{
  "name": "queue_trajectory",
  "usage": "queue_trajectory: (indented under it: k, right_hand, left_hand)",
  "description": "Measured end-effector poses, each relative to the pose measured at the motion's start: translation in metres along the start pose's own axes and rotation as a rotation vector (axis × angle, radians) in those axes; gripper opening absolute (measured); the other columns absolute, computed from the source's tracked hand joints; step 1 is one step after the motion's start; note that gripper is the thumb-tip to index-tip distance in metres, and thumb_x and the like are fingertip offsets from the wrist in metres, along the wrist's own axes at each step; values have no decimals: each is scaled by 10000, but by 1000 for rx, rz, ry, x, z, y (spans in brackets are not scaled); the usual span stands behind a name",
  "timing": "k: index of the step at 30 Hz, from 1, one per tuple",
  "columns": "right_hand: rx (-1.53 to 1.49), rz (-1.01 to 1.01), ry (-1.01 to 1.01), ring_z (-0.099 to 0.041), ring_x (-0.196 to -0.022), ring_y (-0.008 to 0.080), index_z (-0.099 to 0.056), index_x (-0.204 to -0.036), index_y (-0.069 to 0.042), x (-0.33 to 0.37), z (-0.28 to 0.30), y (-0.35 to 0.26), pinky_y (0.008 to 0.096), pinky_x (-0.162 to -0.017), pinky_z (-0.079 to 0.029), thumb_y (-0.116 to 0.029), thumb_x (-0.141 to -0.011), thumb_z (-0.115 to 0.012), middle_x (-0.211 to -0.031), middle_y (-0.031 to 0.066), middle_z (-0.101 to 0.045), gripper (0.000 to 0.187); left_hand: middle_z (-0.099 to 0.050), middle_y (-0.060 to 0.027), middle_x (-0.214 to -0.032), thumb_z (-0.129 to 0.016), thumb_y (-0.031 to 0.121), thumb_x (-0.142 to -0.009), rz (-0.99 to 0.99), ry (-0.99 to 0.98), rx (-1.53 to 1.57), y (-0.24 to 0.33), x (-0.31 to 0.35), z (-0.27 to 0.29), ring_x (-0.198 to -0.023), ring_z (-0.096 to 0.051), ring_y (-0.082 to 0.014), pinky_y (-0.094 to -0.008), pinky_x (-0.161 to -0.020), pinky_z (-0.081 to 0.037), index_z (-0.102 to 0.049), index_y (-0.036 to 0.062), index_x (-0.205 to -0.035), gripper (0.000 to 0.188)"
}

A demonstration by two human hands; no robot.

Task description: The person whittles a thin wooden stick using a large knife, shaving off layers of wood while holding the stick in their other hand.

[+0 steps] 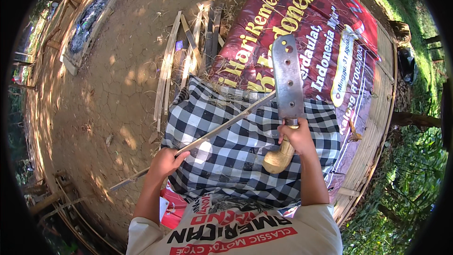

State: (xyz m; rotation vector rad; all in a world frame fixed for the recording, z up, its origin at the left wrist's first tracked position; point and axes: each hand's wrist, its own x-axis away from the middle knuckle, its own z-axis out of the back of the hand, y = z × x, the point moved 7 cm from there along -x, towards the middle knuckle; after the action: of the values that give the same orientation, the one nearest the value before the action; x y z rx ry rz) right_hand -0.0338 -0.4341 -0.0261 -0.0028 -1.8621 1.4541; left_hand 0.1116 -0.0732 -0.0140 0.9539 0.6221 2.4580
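Note:
Wrapped round a thin bamboo strip (226, 124), my left hand (167, 161) grips it near its lower part. The strip slants from the lower left up to the right, and its upper end meets the cleaver's edge. In my right hand (297, 136) is a cleaver (289, 80) with a broad steel blade pierced by several holes. Its blade points away from me, and the curved wooden handle (278, 158) shows below my fingers. A black-and-white checked cloth (226, 160) lies over my lap beneath both hands.
Beyond the cloth, a dark red printed banner (255, 33) spreads over a bamboo platform (363, 160) on the right. Several bamboo strips (171, 61) lie on the dirt ground (113, 99) ahead. A framed ash pit (92, 19) is far left. Greenery (406, 170) borders the right.

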Motion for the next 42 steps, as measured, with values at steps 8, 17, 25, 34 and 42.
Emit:
queue_trajectory:
  k: [8, 17, 25, 34, 42]
  right_hand:
    - [-9, -72, -56, -583, -510, 179, -546, -865, 20, 3, 11, -1, 311, -479, -497, 37, -743, -649, -641, 80, -570, 161]
    - [122, -97, -115, -587, -524, 166, -568, -817, 32, 4, 10, -1, 299, -481, -464, 40, -726, -639, -665, 92, -586, 115]
    - [111, -190, -235, -593, -531, 186, -554, -838, 32, 15, -10, 18, 307, -510, -488, 52, -722, -652, -673, 95, -586, 153]
    - [160, -139, -191, -594, -527, 171, -558, -832, 40, 18, -22, 25, 309, -507, -496, 63, -724, -645, -688, 88, -590, 141]
    - [152, -128, -119, -600, -539, 180, -539, -831, 35, 16, -29, 24, 312, -554, -507, 67, -724, -650, -725, 99, -599, 158]
  left_hand:
    - [-511, -233, -574, -624, 456, -878, 24, -9, -64, -2, 0, 0, -532, -513, -401, -413, -523, -425, -669, -15, -780, 483]
    - [-512, -238, -572, -621, 438, -887, -7, 48, 11, -1, 3, 1, -517, -509, -396, -408, -513, -422, -654, -28, -757, 484]
    - [-494, -243, -576, -627, 423, -889, -87, 119, 39, -8, 5, -2, -508, -490, -389, -404, -511, -419, -643, -34, -738, 482]
    - [-512, -250, -576, -612, 466, -886, 5, 83, -85, -8, 7, -3, -546, -543, -418, -423, -514, -430, -635, -45, -714, 539]
    - [-533, -254, -584, -610, 472, -886, -31, 97, -62, -9, 0, -7, -561, -566, -431, -440, -524, -447, -633, -44, -694, 550]
